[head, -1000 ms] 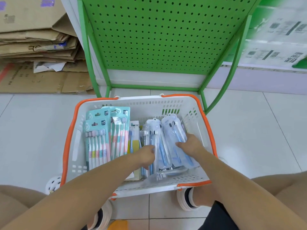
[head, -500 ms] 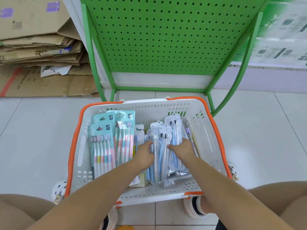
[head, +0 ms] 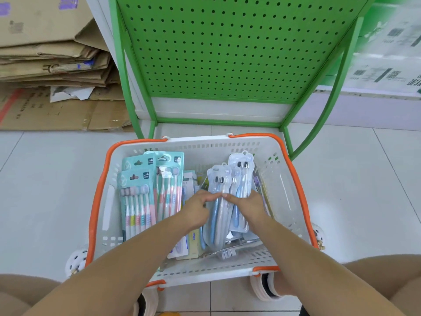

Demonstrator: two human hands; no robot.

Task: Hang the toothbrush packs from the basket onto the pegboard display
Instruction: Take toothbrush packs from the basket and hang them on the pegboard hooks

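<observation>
While both hands reach into the white plastic basket (head: 268,160), they have drawn closer together than a second ago, when they lay apart on the clear packs. The left hand (head: 197,207) and right hand (head: 247,205) now meet fingertip to fingertip over one clear blister pack (head: 218,190), the fingers of both curled and pinching its edges; this pack looks raised at its top end compared with half a second ago. That suggests one pack is being singled out for lifting; none hangs on the green pegboard (head: 227,49) yet.

The held pack is glossy, see-through moulded plastic with a rounded hang tab, holding two slim blue and grey brushes. A second clear pack (head: 242,169) lies just beside it, partly under the right hand. On the basket's left side lie flat teal card packs (head: 136,195) of pastel brushes. The basket has slotted walls and an orange rim; the pegboard is painted metal, evenly perforated. Flattened brown cardboard (head: 50,65) is stacked on the tiled floor to the left.
</observation>
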